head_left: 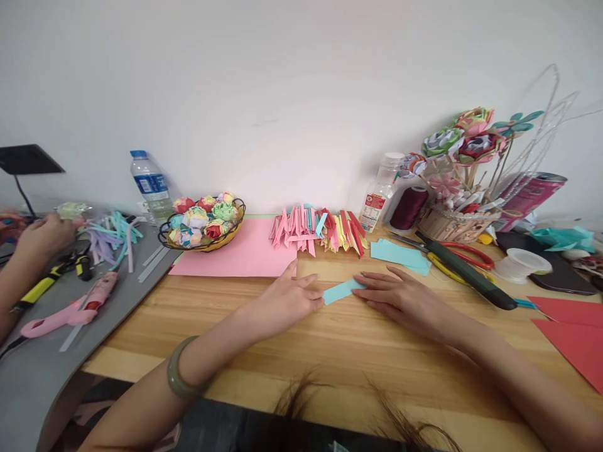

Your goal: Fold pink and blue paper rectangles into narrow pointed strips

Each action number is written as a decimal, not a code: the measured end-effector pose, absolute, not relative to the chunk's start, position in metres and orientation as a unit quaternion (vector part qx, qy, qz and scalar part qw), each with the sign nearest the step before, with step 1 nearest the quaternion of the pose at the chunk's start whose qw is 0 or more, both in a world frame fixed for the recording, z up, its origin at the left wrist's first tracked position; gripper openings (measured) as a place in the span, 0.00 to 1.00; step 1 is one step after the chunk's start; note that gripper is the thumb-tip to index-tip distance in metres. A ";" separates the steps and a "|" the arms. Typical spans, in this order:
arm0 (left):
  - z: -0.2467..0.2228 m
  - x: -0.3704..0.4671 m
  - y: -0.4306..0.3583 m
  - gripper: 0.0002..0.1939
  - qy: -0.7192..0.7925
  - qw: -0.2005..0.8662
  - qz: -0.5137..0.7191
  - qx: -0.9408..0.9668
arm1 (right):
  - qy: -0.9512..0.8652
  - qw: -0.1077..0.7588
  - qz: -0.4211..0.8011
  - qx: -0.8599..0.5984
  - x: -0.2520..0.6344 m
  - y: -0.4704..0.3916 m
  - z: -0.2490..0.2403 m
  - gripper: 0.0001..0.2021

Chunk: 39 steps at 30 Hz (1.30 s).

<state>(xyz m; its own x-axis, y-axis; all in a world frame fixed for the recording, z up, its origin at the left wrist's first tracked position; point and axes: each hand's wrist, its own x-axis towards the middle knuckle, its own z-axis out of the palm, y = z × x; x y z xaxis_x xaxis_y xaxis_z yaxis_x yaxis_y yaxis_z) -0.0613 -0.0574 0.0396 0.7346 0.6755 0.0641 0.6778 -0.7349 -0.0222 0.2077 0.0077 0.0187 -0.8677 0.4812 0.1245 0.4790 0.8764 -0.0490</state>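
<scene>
A small light-blue paper strip (340,292) lies slanted on the wooden table between my two hands. My left hand (289,298) has its thumb and fingers closed at the strip's left end. My right hand (400,298) rests palm down, fingers stretched out, with its fingertips on the strip's right end. More blue strips (400,256) lie in a small pile behind my right hand. Further back stands a row of folded paper pieces (318,230) in pink, blue, yellow and red.
A basket of paper flowers (207,245) sits on pink paper (254,251). Scissors, a cutter (466,273), spools and a flower pot (456,223) stand right; red paper (572,345) lies near the right edge. At left, another person's hand (49,235) is above a grey mat with a glue gun (75,314).
</scene>
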 end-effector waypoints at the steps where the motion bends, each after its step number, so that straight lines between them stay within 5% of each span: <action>1: 0.040 -0.061 -0.058 0.10 -0.361 0.030 -0.024 -0.932 | -0.966 0.083 -0.015 -0.245 0.208 0.008 0.018 0.16; 13: 0.033 -0.057 -0.048 0.12 -0.333 0.185 -0.207 -0.901 | -0.946 0.160 -0.159 -0.235 0.183 0.005 0.014 0.18; 18: 0.026 -0.057 -0.044 0.15 -0.326 0.201 -0.238 -0.893 | -0.969 0.155 -0.083 -0.175 0.174 0.010 0.006 0.20; 24: 0.025 -0.055 -0.048 0.14 -0.325 0.170 -0.234 -0.900 | -0.941 0.186 -0.017 -0.283 0.176 0.004 0.004 0.16; 31: 0.019 -0.051 -0.052 0.14 -0.307 0.097 -0.160 -0.933 | -0.863 0.207 0.258 -0.382 0.172 0.000 0.002 0.21; 39: 0.018 -0.045 -0.048 0.14 -0.334 0.141 -0.191 -0.912 | -0.846 0.239 0.283 -0.384 0.171 -0.001 0.001 0.16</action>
<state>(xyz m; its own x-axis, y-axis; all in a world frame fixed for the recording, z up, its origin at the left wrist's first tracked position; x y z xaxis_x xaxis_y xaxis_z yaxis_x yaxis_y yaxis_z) -0.0450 -0.0484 0.0183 0.7047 0.5555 0.4415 0.6626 -0.7378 -0.1293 0.1712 -0.0012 0.0014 -0.5910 0.7846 0.1873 0.5142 0.5454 -0.6619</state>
